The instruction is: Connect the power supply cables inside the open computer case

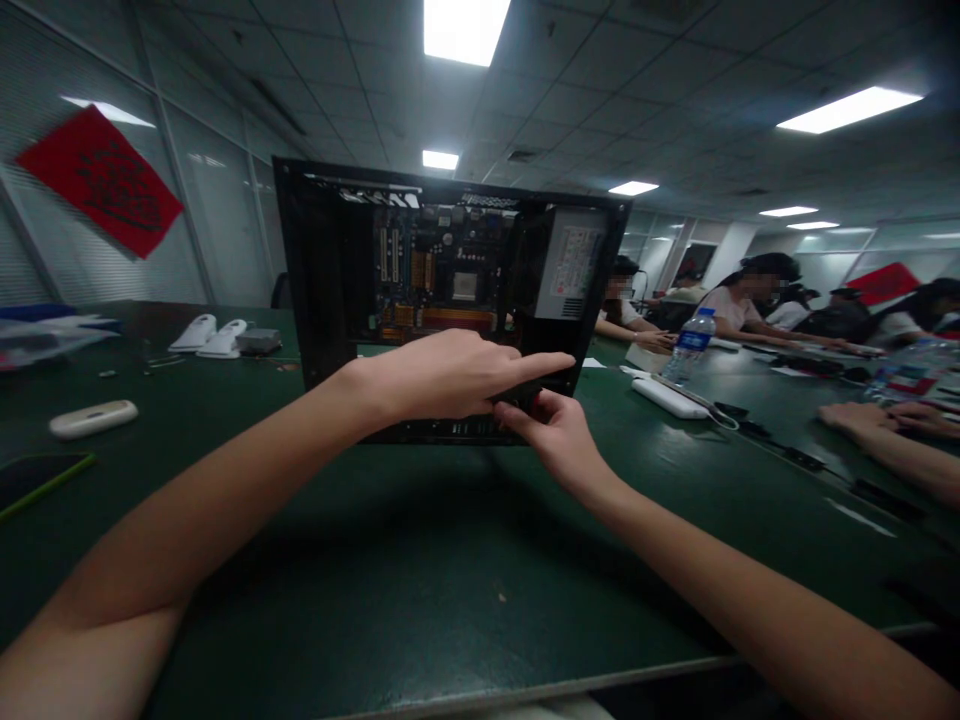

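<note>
An open black computer case [289, 290] stands on the green table with its open side facing me. Inside it are a motherboard [427, 275] with a square chip in the middle and, at upper right, a silver power supply [571, 265]. My left hand [450, 372] reaches across the lower part of the case, index finger stretched to the right and the other fingers curled. Just below it, my right hand [559, 432] is closed in a pinch near a dark part. The left hand and the shadow hide what either hand grips.
On the green table [450, 580] at left lie a white oval case [94, 419], a phone [41, 482], white shoe-shaped items [210, 335] and a small grey box [259, 342]. At right are a water bottle [694, 342], a white power bank [670, 396], cables and a co-worker's hands [862, 428].
</note>
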A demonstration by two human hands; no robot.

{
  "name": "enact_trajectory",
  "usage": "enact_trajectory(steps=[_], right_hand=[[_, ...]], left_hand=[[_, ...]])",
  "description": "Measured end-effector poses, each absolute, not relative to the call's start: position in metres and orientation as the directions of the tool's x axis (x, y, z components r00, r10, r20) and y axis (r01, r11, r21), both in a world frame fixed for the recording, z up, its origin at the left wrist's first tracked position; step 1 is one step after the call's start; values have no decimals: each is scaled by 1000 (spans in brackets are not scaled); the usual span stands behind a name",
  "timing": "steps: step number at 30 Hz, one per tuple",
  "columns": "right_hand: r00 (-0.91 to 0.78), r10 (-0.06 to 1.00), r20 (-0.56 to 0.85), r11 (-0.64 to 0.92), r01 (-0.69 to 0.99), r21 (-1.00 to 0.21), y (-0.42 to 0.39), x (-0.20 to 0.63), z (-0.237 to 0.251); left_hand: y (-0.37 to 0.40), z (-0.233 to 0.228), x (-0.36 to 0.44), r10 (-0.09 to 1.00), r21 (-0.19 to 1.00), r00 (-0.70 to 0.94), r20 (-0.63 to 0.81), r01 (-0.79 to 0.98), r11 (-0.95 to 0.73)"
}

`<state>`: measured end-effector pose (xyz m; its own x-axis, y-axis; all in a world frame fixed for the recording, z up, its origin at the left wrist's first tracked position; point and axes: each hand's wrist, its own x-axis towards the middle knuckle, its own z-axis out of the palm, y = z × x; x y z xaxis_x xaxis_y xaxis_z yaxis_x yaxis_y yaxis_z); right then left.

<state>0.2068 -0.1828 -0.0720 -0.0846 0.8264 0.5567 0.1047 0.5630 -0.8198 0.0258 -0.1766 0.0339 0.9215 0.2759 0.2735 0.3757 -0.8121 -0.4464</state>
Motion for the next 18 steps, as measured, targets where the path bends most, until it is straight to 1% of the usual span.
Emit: enact_trajectory(steps=[3,5,9,14,18], right_hand=[[-96,837,539,547,105,-830,-181,208,-72],[-123,834,539,551,119,-826,-181,209,-71],[-175,827,534,555,108,-824,-183,208,-69],[-168,819,549,563,53,-825,-182,207,-69],[-163,837,523,533,22,-846,-180,207,-72]], left_hand=[[-175,32,28,202,-517,941,271,320,-794],[-176,34,28,187,-540,945,268,308,-783],[-178,40,28,208,-581,948,239,311,-752],[-177,41,28,226,-626,942,247,333,-705],[-173,38,29,208,-652,948,241,317,-689]])
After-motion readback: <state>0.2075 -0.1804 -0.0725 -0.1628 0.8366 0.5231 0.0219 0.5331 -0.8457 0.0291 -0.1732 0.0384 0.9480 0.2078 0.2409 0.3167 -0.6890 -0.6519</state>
